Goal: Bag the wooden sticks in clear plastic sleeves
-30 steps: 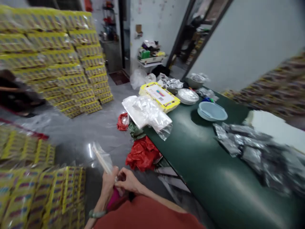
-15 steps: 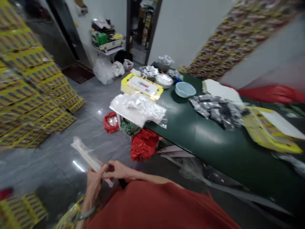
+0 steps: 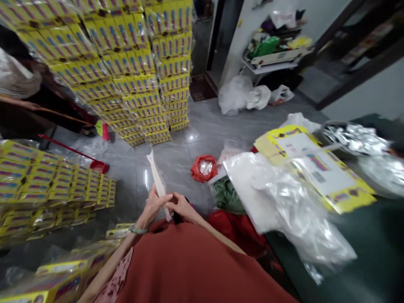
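A long, narrow, whitish bundle of folded plastic (image 3: 158, 179) sticks out ahead of my body, pointing up and away over the floor. Around its lower part my left hand (image 3: 153, 204) is closed, thumb on top. Close against it, my right hand (image 3: 183, 207) has its fingertips pinched at the near part of the same bundle. Whether the bundle is bags or sheeting, I cannot tell. Its bottom end shows just below the hands, near my red shirt.
Yellow boxes (image 3: 135, 80) wrapped in clear film stand in tall stacks ahead, with lower stacks (image 3: 59, 176) at left. A person (image 3: 28, 92) stands by a red dustpan (image 3: 99, 166). On the green table (image 3: 356, 244) lie clear plastic bags (image 3: 293, 202) and a yellow carton (image 3: 328, 168).
My view has swung left, so the table has shifted right and the box stacks now fill the left and centre. Both hands stay on the plastic bundle, which now points more upright.
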Motion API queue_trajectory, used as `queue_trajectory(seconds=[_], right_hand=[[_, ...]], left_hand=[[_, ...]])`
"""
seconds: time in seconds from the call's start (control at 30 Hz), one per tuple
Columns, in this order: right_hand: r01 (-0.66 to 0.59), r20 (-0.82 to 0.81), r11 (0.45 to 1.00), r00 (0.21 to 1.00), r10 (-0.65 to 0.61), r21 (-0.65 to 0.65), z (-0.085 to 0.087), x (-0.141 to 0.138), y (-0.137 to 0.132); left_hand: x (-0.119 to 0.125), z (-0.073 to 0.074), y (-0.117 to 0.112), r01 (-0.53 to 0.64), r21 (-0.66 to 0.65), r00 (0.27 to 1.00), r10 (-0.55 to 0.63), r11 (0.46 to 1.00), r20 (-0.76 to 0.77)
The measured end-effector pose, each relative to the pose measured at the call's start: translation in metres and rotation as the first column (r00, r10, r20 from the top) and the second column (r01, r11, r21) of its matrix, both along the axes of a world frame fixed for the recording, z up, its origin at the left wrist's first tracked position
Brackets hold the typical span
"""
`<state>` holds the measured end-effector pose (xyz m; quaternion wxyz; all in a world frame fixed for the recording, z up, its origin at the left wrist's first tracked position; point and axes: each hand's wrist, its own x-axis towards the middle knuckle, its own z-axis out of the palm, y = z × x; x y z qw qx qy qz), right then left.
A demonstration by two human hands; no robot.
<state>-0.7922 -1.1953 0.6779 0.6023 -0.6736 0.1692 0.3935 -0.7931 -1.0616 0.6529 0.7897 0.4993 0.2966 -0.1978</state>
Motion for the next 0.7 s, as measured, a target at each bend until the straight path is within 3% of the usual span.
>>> queue_trajectory(seconds=[0.2,0.53,0.7], right_hand=[[-0.146,-0.013,0.989,0.989,0.146,-0.018,-0.025,0.084,-0.002],[-0.193,-0.119,0.981,0.974,0.192,0.005,-0.062,0.132,0.029],[-0.217,-0.126,0.976,0.968,0.217,0.013,-0.096,0.166,0.067]], left_hand=[[0.060,-0.018,-0.001,-0.085,0.013,0.996,0.085,0.996,0.015],[0.105,-0.058,0.034,-0.109,-0.048,0.993,0.107,0.993,-0.041],[0.143,-0.085,0.077,-0.131,-0.086,0.991,0.127,0.988,-0.049]])
